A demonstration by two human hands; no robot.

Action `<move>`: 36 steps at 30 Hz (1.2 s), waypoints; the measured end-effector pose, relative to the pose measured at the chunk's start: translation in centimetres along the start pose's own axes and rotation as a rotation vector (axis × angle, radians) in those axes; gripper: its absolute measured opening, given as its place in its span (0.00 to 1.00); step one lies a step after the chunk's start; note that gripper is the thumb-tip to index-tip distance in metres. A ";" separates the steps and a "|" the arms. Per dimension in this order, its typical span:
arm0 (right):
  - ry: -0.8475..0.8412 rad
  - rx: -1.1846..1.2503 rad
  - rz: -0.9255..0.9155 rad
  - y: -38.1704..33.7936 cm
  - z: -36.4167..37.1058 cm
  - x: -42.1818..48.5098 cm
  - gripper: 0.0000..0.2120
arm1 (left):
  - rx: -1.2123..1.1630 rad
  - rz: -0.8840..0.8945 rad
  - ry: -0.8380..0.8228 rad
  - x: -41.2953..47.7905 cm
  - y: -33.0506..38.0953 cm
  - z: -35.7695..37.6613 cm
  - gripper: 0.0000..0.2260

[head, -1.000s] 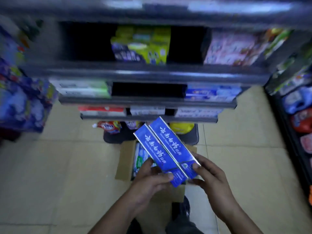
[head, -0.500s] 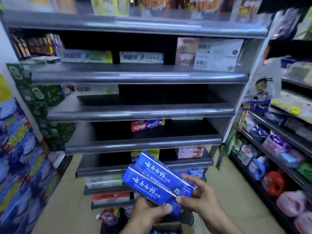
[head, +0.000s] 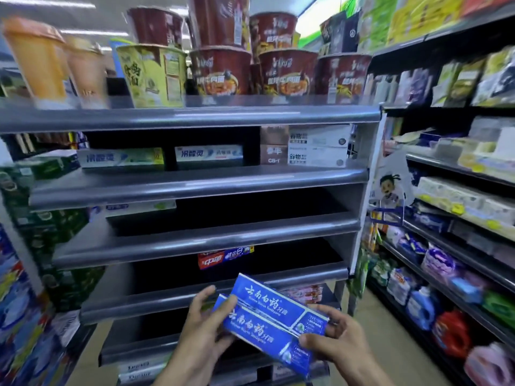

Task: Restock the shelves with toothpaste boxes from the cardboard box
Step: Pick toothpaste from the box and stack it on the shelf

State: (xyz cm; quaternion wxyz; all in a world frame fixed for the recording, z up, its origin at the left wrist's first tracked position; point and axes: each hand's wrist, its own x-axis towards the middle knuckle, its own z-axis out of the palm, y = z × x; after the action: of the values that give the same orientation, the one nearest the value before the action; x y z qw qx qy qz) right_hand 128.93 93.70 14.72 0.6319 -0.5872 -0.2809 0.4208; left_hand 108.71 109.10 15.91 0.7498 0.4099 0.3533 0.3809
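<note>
Blue toothpaste boxes (head: 269, 303): two, stacked slightly offset, printed faces up; held low and near, in front of the lower shelf rims, touching no shelf.
Left hand (head: 204, 334): grip on the left ends, thumb over the top, one finger lifted clear; blurred.
Right hand (head: 338, 344): grip closed round the right ends, thumb pressing the nearer box.
Grey shelves (head: 195, 238): several tiers; dark open bays on the middle tiers.
Red-and-blue toothpaste box (head: 225, 257): alone on a middle tier, above and beyond the held pair.
Step in hand (judged): carrying to the shelf; placement not yet begun.
Handling advice: pinch both ends firmly so the pair does not slide apart; choose one bay; lift over the raised rim, enter level, print facing out, push back beside existing stock; release once seated.
Risk: top box slipping off at the tilt.
</note>
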 end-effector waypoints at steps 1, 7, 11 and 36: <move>-0.019 0.003 -0.004 -0.4 -0.4 0.6 0.41 | 0.019 0.002 -0.006 0.5 0.2 1.0 0.29; -0.117 -0.108 -0.125 -4.0 -3.8 5.0 0.41 | 0.199 0.136 0.137 4.2 1.1 7.3 0.16; -0.156 -0.115 -0.208 -7.3 -6.6 7.7 0.28 | 0.324 0.292 0.129 6.5 3.2 9.7 0.13; 0.444 -0.511 -0.563 -13.2 -11.2 22.5 0.27 | 0.567 0.392 0.100 14.5 3.7 19.0 0.18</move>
State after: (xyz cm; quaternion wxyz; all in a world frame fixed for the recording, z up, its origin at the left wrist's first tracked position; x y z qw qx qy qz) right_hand 152.09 107.98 22.80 0.6013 -0.7015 -0.3822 0.0129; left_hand 130.32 116.41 23.88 0.5005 0.6428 0.3957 0.4239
